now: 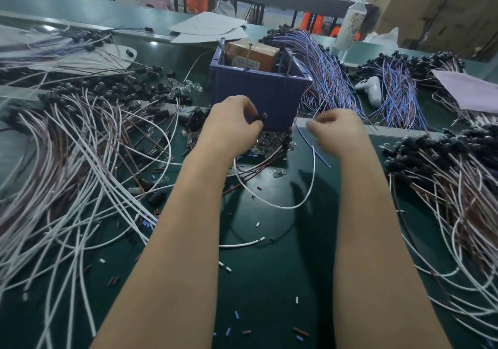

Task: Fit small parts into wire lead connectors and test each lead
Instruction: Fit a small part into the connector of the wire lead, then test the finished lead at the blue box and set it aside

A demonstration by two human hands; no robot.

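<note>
My left hand [231, 122] pinches a black connector [258, 119] right in front of the blue box [272, 92]. From that connector a white lead [272, 205] loops down over the green mat and rises toward my right hand [338, 130]. My right hand is curled, blurred, and pinches the lead's thin wire ends at its fingertips. Small clear bulbs [265, 140] lie in a heap at the foot of the box, between my hands. An orange block with two upright metal pins [252, 53] sits inside the box.
White and brown leads with black connectors [80, 144] spread over the left. Another such pile [452, 165] lies at the right. Blue and purple leads [326, 68] hang behind the box. A white controller [370, 87] and a bottle [351, 20] stand beyond. Cut insulation bits litter the mat.
</note>
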